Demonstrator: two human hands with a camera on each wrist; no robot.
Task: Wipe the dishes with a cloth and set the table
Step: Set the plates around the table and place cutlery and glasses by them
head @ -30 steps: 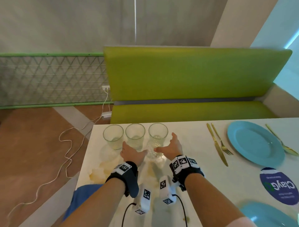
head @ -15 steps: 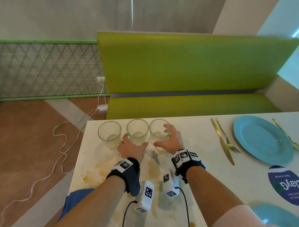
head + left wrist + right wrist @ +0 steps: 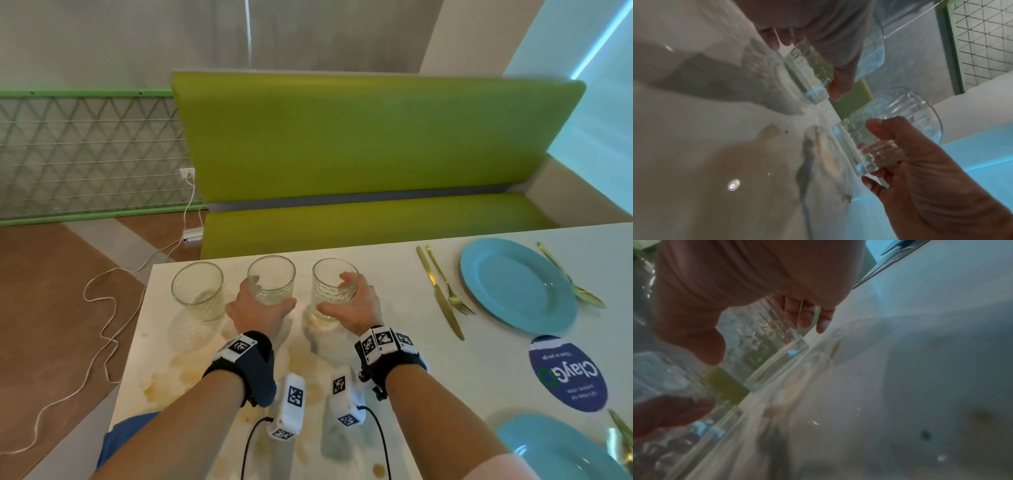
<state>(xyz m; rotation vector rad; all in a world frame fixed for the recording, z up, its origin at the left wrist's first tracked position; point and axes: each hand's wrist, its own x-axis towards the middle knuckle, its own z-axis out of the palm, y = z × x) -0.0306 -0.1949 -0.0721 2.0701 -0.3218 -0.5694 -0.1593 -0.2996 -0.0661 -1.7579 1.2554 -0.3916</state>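
Note:
Three clear patterned glasses stand in a row near the far edge of the white table [image 3: 394, 294]. My left hand [image 3: 263, 306] grips the middle glass [image 3: 272, 279] low on its side, thumb on the right. My right hand [image 3: 347, 303] grips the right glass [image 3: 332, 286], fingers wrapped round its far side. The left glass [image 3: 197, 291] stands free. In the left wrist view my fingers curl round the middle glass [image 3: 807, 69], with the right glass [image 3: 885, 138] beyond it. In the right wrist view the right glass [image 3: 760, 337] sits under my palm. No cloth is clearly in view.
A blue plate [image 3: 517, 284] lies at the right with a gold knife [image 3: 442, 294], fork [image 3: 450, 284] and spoon [image 3: 572, 277]. A second blue plate [image 3: 555, 448] and a round blue sticker [image 3: 568, 373] are nearer. Brown stains [image 3: 178, 373] mark the tabletop. Behind is a green bench [image 3: 359, 219].
Both hands reached forward from in front of the glasses and closed round the middle and right glasses. A gap has opened between those two glasses.

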